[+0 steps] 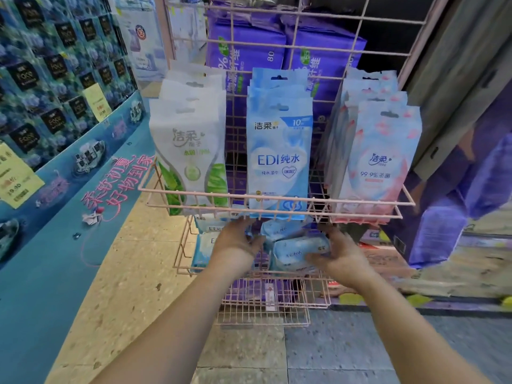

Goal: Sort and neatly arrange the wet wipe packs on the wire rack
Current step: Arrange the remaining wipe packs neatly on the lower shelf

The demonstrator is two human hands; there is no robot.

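Wet wipe packs fill the pink wire rack [277, 199], our landmark. On its upper tier stand three rows: white-and-green packs [191, 151] at the left end, blue EDI packs [278, 151] in the middle, pink packs [379, 159] at the right end. In the tier below the front rail lie loose light-blue packs [299, 249]. Our left hand [235, 242] reaches in under the rail, fingers curled among those packs; we cannot tell whether it grips one. Our right hand [338, 253] holds one light-blue pack, fingers clamped round its right end.
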